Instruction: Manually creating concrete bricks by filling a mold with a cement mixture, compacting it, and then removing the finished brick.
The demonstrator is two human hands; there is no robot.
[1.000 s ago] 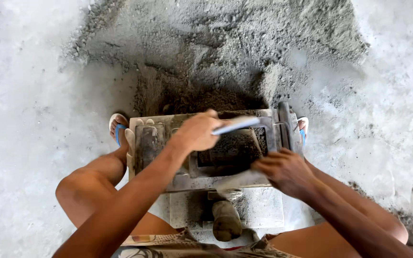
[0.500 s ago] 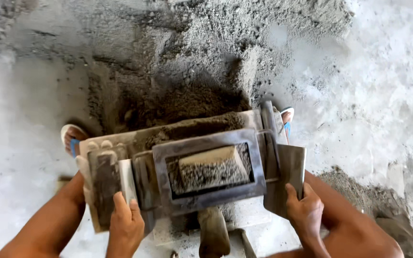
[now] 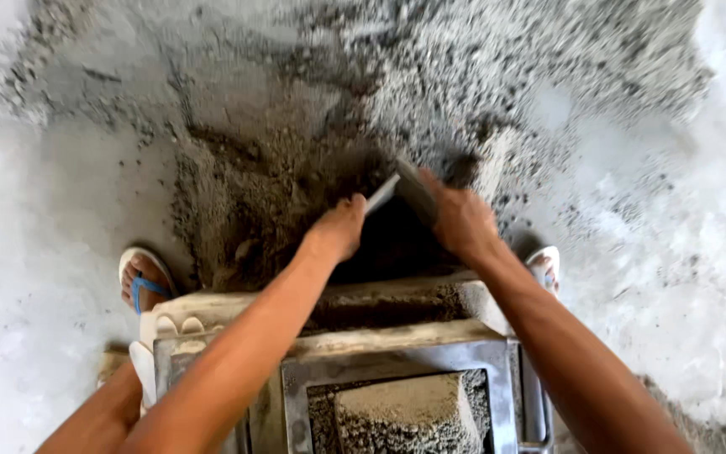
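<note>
Two hands push a flat scoop into a pile of grey mix

The left hand is closed around the pale handle of the scoop, and the right hand grips its dark blade. The scoop is dug into the damp grey pile, just past the metal block mold. A foot in a blue sandal stands at the left

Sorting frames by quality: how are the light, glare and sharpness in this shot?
Head view: bright daylight bleaches the concrete floor at both sides; dark shadow under the hands, left hand, right hand; the sand heap looks slightly soft; wide-angle bending toward the edges.
</note>
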